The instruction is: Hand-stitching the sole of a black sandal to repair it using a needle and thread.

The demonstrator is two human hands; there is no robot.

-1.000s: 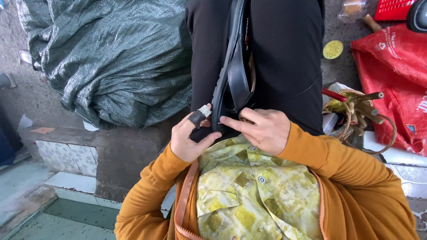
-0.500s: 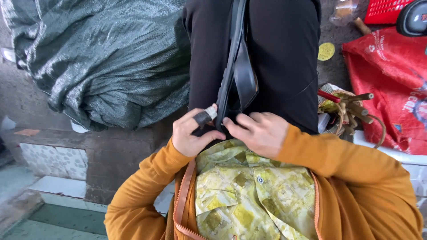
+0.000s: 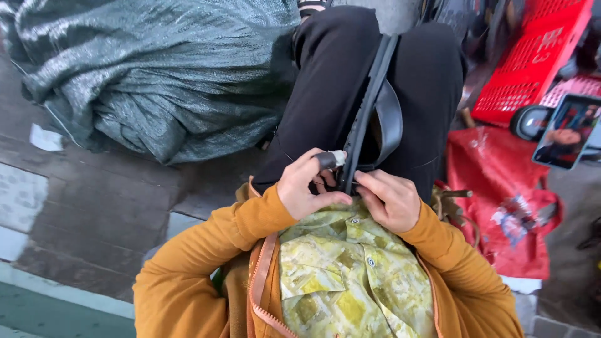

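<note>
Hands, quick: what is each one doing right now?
Left hand: closed on a small dark tool with a white tip, against the black sandal.
Right hand: fingers pinching the black sandal's near end.

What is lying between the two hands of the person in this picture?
In the head view, the lower end of a black strap lies between the left hand and the right hand; both grip it over the lap.

A black sandal (image 3: pixel 375 112) with a wide strap stands on edge along the lap, its near end pinched between both hands.
</note>
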